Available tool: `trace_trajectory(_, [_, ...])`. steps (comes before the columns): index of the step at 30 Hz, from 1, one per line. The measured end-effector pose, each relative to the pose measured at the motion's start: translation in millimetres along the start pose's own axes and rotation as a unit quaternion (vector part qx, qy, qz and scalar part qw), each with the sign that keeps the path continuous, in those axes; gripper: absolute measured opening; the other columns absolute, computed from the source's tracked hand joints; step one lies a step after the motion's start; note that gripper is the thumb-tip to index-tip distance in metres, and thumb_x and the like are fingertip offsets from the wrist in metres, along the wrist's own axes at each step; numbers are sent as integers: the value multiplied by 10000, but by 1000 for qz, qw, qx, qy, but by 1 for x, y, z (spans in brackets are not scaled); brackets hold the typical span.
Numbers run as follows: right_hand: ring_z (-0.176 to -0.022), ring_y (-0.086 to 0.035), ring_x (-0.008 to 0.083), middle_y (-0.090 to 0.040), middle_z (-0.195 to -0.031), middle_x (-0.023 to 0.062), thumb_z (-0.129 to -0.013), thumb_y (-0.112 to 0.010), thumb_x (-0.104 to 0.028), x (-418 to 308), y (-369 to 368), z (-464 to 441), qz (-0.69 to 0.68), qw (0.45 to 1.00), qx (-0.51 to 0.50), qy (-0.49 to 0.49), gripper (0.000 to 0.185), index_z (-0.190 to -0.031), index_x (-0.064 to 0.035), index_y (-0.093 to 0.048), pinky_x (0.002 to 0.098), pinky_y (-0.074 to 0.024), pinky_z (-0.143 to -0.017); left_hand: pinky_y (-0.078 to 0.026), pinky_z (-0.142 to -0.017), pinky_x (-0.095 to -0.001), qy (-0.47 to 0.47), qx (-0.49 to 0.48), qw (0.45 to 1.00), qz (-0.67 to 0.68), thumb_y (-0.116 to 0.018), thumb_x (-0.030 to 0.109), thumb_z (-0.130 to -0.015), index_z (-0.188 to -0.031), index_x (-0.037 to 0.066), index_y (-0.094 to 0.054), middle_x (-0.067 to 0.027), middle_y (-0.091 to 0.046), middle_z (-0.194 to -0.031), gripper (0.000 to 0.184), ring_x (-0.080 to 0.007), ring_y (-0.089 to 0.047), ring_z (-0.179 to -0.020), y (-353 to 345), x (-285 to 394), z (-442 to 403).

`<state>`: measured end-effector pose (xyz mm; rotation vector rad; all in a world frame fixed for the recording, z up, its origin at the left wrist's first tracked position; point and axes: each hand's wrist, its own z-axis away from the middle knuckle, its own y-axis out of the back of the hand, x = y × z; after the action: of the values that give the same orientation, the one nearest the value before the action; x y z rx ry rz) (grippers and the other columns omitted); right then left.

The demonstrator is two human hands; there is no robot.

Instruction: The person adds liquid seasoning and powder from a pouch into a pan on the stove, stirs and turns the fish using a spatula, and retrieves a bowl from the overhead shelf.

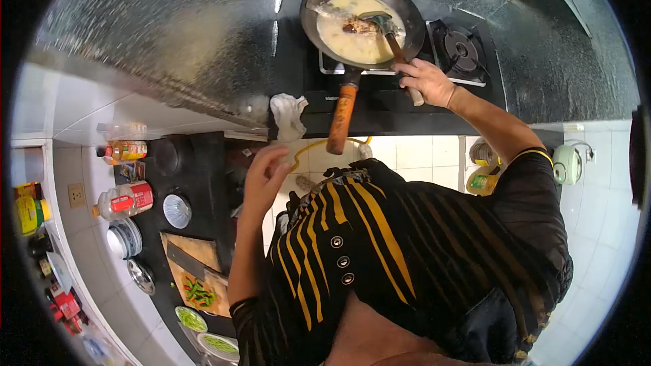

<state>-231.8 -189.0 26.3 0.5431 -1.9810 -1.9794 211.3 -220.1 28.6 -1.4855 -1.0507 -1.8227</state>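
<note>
Apparently, the right hand [430, 83] is stirring broth [342, 44] in the wok [408, 13] over the stove [386, 103], fingers gripping the spatula [393, 46]; the left hand [263, 179] is hanging loose, further stirring probably calling for a steadied wok.

Spatula [378, 18] slants into dark wok [412, 20] of apparently milky broth [347, 45].

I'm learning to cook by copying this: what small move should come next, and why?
Probably steady the wok by its orange handle with the left hand. That hand holds nothing, the handle points back toward the person, and the right hand has the spatula in the pale liquid.
</note>
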Motion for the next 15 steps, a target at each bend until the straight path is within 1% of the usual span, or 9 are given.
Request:
trace_trajectory(3, [-883,-555,256,-592,-1089,23,-645,-653,-41,28,44,-15,-52,993,104,10,226,-833,-140,-576,331,-489,-775,-420,-868,-294,25,-7,999,-24,-595,153,-857,-1119,6,-526,-116,-544,-1074,308,-169,-522,-1028,-51,-19,-30])
trace_trajectory(5, [-881,-565,249,-589,-1132,58,-742,-610,-63,62,69,-18,-93,973,211,7,105,-819,-112,-558,334,-468,-781,-417,-879,-298,70,-18,996,-51,-604,181,-858,-1170,11,-497,-129,-532,-1093,371,-171,-510,-1058,-78,-15,-43])
trace_trajectory(8, [-946,-590,167,-622,-1026,31,-830,-608,-93,115,103,-15,-322,912,243,-76,75,-901,-88,-587,284,-468,-839,-405,-899,-306,113,-28,993,9,-621,217,-850,-1261,21,-426,-144,-534,-1090,495,-187,-509,-1073,-114,-4,-60])
trace_trajectory(9, [-965,-585,149,-622,-999,26,-859,-591,-110,136,111,-14,-390,885,238,-88,73,-924,-77,-590,270,-459,-853,-409,-783,-275,156,-27,987,22,-627,220,-847,-1287,20,-403,-113,-558,-1006,532,-153,-522,-937,-119,0,-64])
trace_trajectory(10, [-928,-539,72,-601,-1113,8,-876,-566,-131,154,121,-11,-395,887,206,-117,73,-931,-94,-596,224,-444,-758,-413,-667,-243,199,-24,979,36,-633,222,-844,-1312,19,-380,-81,-581,-922,570,-120,-535,-800,-122,3,-68])
trace_trajectory(11, [-845,-562,66,-623,-1076,20,-880,-578,-196,171,127,-11,-397,882,206,-146,127,-949,-93,-601,208,-464,-710,-417,-551,-211,242,-22,969,51,-639,224,-840,-1338,18,-357,-50,-605,-837,608,-86,-548,-663,-123,4,-69])
trace_trajectory(12, [-892,-579,140,-600,-1068,65,-859,-609,-185,179,133,-9,-429,859,190,-205,237,-1050,-58,-548,249,-485,-738,-334,-452,-183,204,2,975,86,-640,216,-841,-1344,15,-355,1,-586,-734,612,-42,-471,-532,-126,-11,-66])
trace_trajectory(13, [-939,-596,214,-577,-1060,111,-838,-640,-173,179,143,-11,-457,831,173,-264,376,-1151,-24,-496,289,-506,-765,-364,-477,-185,229,6,970,82,-643,204,-839,-1341,31,-372,-6,-583,-750,596,-44,-480,-549,-126,-1,-67])
trace_trajectory(15, [-861,-597,159,-606,-1057,79,-856,-614,-210,221,124,-8,-468,833,157,-250,272,-1067,-50,-547,261,-504,-721,-380,-488,-183,234,32,966,103,-646,195,-835,-1325,43,-402,0,-578,-755,568,-40,-473,-550,-127,0,-65])
